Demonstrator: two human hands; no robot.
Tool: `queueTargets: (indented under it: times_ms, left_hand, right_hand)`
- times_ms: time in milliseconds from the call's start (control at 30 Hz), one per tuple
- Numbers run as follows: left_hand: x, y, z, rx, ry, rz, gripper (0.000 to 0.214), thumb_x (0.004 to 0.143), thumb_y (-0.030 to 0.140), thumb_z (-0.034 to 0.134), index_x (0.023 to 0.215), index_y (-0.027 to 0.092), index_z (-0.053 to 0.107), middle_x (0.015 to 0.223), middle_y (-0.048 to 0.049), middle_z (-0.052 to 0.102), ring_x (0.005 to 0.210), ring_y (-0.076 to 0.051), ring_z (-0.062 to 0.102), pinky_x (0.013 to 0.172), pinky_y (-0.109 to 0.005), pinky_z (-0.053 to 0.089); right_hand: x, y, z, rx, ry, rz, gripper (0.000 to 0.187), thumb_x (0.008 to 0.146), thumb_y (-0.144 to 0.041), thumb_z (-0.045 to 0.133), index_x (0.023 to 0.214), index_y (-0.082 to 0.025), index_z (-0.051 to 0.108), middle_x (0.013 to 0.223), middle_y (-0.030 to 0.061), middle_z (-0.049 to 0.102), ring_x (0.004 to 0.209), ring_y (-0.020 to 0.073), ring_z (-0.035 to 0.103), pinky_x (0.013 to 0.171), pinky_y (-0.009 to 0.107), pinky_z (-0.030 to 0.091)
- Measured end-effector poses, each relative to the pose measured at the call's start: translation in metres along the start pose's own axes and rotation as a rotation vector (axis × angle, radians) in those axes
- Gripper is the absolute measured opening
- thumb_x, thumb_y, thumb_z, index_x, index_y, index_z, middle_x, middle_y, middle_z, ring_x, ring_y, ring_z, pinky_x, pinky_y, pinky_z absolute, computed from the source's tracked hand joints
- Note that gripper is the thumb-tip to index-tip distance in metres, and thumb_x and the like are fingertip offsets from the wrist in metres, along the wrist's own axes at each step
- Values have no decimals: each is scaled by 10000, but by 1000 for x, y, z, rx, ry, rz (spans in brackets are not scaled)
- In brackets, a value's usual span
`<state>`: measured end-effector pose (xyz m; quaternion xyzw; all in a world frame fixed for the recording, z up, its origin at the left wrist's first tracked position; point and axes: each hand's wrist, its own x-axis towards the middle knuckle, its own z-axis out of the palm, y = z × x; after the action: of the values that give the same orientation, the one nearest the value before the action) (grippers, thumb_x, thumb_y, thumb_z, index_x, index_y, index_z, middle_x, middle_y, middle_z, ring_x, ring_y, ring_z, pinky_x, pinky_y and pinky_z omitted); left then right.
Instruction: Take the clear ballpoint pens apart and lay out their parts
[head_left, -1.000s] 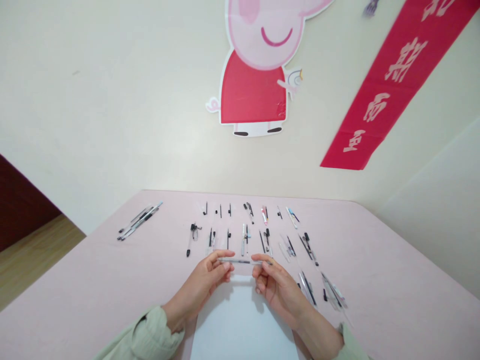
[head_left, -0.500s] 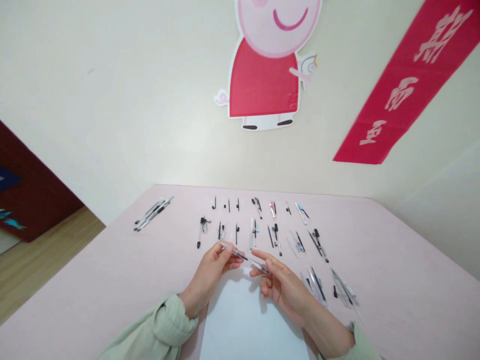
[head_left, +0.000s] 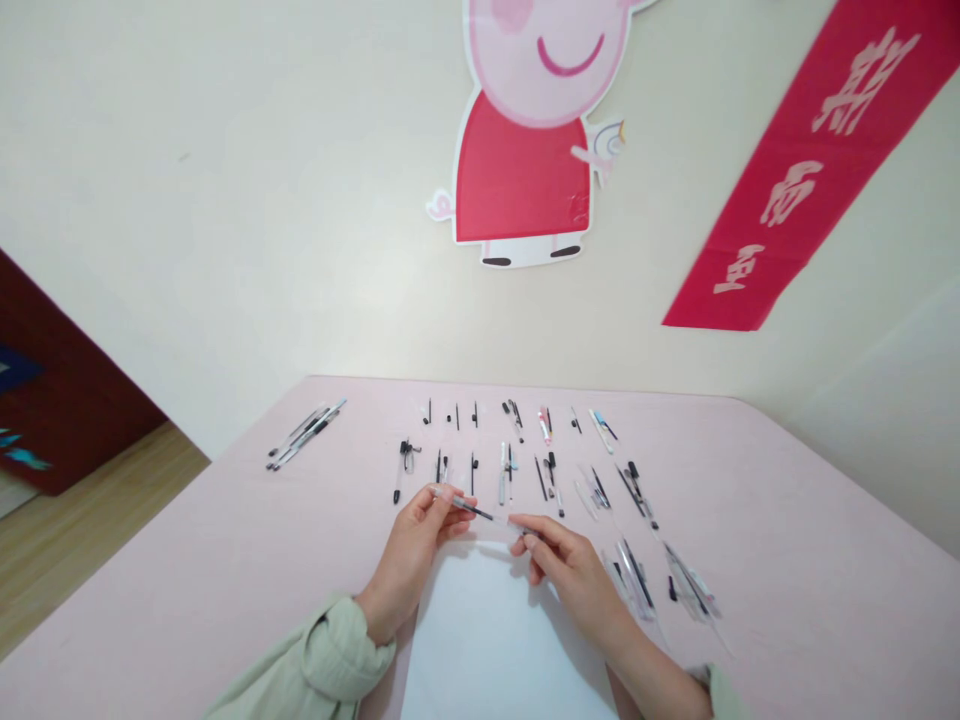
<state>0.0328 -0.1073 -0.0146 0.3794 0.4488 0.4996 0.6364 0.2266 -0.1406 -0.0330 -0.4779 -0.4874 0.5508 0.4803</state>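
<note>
My left hand (head_left: 420,545) pinches the left end of a clear pen with a dark refill (head_left: 480,514), held just above the pink table (head_left: 187,590). My right hand (head_left: 566,565) pinches the same pen at its right end. The pen slants down to the right, over the far edge of a white sheet (head_left: 495,650). Just beyond my fingers lie rows of taken-apart pen pieces (head_left: 525,470).
A bundle of whole pens (head_left: 304,435) lies at the table's far left. More pen pieces lie to the right (head_left: 690,590). A cartoon pig cutout (head_left: 525,130) and a red banner (head_left: 810,160) hang on the wall. Wooden floor (head_left: 75,530) shows at left.
The pen went from level to slanted, its left end higher. Both hands keep their grip on it. The camera view shifted slightly.
</note>
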Motion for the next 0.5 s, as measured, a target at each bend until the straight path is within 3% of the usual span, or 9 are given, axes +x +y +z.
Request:
queueTargets:
  times_ms: [67,233,500]
  left_hand:
    - [1,-2,-1,-33,0,-3,307,803,456,625,867,156,603,940,-69,697,809,-139,657,764,-254,517]
    - [1,-3,-2,-94,-49,-23,305,815,450,616,901,164,558,966,-93,713,791,-142,680,744,-257,535]
    - [1,4,-1,-149,-22,-88,231,876,430,526,907,212,459,911,-82,738,759,-154,702,721,-279,552]
  right_hand:
    - [0,1,0,-24,-2,-5,323,785,-395,671,1040,-199,702,787,39,678,513,100,529,533,255,410]
    - [-1,4,2,146,-89,145,409,805,-487,623,1073,-183,681,752,31,639,448,72,502,462,220,360]
    - [2,0,-4,208,-11,121,351,788,-444,667,975,-150,710,635,8,600,461,76,464,468,215,331]
